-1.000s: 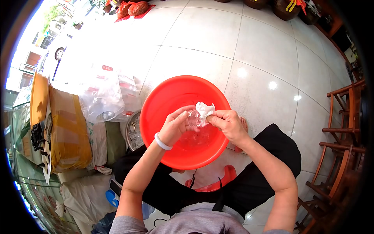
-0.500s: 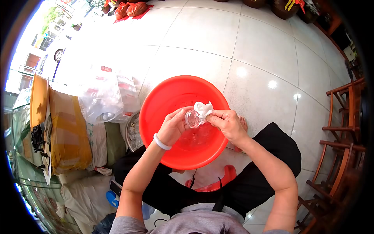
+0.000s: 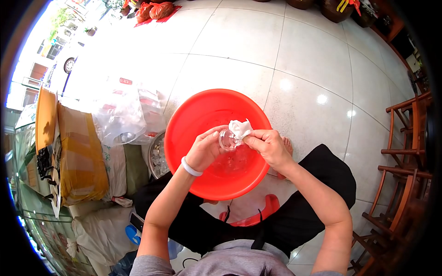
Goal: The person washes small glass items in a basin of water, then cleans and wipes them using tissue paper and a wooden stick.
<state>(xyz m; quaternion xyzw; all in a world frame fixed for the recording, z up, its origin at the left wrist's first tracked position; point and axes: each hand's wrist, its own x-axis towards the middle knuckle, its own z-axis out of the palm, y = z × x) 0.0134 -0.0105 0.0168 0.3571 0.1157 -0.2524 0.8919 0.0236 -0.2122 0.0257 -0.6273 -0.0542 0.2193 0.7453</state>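
Note:
Over a red plastic basin [image 3: 184, 124], my left hand [image 3: 206, 148] is closed around a small clear glass cup [image 3: 227, 140], its round rim turned up toward me. My right hand [image 3: 268, 146] pinches a crumpled white cloth or tissue [image 3: 240, 129], pressed against the cup's edge. Which of the two materials it is, I cannot tell. Beneath the hands, the basin's bottom looks wet and shiny. Left of the basin, partly hidden by it, a round metal bowl [image 3: 159, 158] holds several clear glass-like pieces.
Clear plastic bags [image 3: 120, 117] and a taped cardboard box [image 3: 83, 156] stand at the left. Wooden chairs [image 3: 400, 170] line the right side. A red plastic object [image 3: 258, 214] lies between my legs. Dark jars [image 3: 336, 10] stand far back on the tiled floor [image 3: 317, 83].
Almost nothing differs. Both hands stay over the basin with the cup and the white cloth or tissue, which has shifted only slightly at the cup's edge.

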